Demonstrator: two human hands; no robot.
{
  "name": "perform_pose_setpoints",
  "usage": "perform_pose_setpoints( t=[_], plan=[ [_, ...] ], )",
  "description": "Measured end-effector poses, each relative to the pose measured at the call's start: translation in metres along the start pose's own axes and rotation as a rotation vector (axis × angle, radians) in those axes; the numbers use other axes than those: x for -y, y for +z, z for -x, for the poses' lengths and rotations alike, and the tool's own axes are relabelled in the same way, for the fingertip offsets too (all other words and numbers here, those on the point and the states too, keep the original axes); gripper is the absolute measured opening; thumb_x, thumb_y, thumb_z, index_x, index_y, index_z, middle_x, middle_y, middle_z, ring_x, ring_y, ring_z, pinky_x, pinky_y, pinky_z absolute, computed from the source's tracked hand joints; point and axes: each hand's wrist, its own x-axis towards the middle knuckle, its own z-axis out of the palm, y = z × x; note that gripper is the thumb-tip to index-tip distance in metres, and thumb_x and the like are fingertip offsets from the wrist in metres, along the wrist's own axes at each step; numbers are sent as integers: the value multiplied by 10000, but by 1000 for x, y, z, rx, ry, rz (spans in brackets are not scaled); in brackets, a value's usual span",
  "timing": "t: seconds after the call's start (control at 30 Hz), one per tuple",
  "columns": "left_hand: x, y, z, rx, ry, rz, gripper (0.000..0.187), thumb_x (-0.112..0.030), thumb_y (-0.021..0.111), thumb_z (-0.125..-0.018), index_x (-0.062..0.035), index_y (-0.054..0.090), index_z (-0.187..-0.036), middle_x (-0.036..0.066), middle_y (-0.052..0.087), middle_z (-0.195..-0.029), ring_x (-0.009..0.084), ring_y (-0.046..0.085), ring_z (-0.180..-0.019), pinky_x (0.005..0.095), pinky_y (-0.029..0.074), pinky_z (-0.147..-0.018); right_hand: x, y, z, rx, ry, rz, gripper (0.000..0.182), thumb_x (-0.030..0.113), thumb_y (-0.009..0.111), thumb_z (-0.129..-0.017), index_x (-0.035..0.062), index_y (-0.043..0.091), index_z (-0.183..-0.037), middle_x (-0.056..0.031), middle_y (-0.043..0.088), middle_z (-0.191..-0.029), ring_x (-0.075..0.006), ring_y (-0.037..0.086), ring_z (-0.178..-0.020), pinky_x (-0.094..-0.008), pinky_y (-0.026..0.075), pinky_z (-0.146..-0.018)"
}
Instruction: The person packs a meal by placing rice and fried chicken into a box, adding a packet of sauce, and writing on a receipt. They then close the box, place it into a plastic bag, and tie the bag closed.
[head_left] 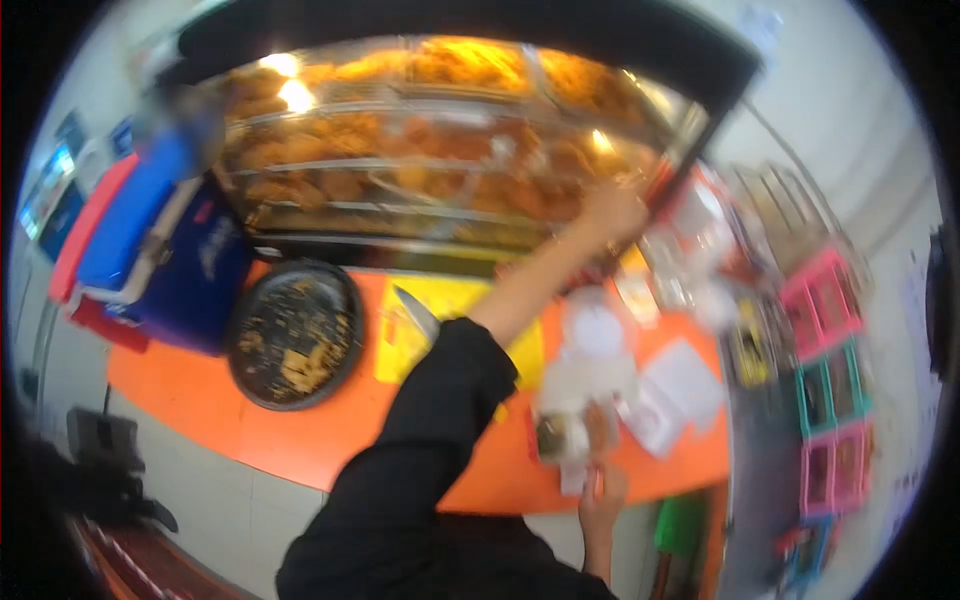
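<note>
My left hand (615, 212), at the end of a black-sleeved arm crossing the view, reaches up to the right end of a lit glass display cabinet (400, 232) full of fried food. Blur smears its fingers, close beside a red item (660, 180). Low at the table's front edge, my right hand (602, 495) has its fingers closed on a small red-and-white thing, whose kind I cannot tell. Just above it lies an open pale food box (590, 385) with brown and dark food. Under my left forearm, a knife (416, 313) rests on a yellow cutting board (400, 350).
A round black pan (345, 350) with food scraps stands left on the orange table (230, 425). Beyond it sits a blue cooler box (205, 265). White papers (680, 390) and clear plastic bags (690, 265) lie to the right, near pink and teal baskets (825, 385).
</note>
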Motion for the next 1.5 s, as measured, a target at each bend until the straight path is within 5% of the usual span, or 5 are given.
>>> perform_pose_setpoints(
  t=[0.63,0.87,0.93,1.3,1.5],
  plan=[
    [-42,10,11,219,-32,7,381,-219,527,-796,-20,563,-1118,152,581,-1096,253,558,-1003,337,414,-879,-141,0,-31,351,389,-98,195,114,488,-843,-18,549,-972,-175,609,-878,-276,591,-796,-352,466,-678],
    [-203,-47,327,-354,-802,368,364,-352,403,-907,-37,478,-743,63,510,-733,151,485,-673,266,394,-647,-158,27,-49,312,236,-75,221,162,458,-853,-33,542,-916,-219,590,-840,-351,587,-819,-439,457,-693],
    [-219,-43,396,175,-1346,518,318,-301,463,-887,0,529,-965,95,566,-938,166,529,-896,295,419,-764,-159,32,-51,421,220,61,214,155,467,-824,-26,548,-903,-201,598,-810,-346,596,-805,-439,467,-698],
    [-131,76,453,193,-1131,915,329,-221,573,-853,15,543,-1080,97,581,-1053,206,562,-903,352,455,-813,-182,68,-24,276,204,-102,155,128,553,-681,8,642,-722,-194,595,-631,-345,601,-590,-448,467,-521],
    [-202,42,453,606,-1669,1324,309,-157,550,-844,-5,513,-1110,116,563,-1100,252,541,-1013,400,434,-903,-155,-39,83,241,491,-197,176,117,579,-673,-42,612,-741,-228,603,-704,-363,611,-668,-435,480,-603]
  ],
)
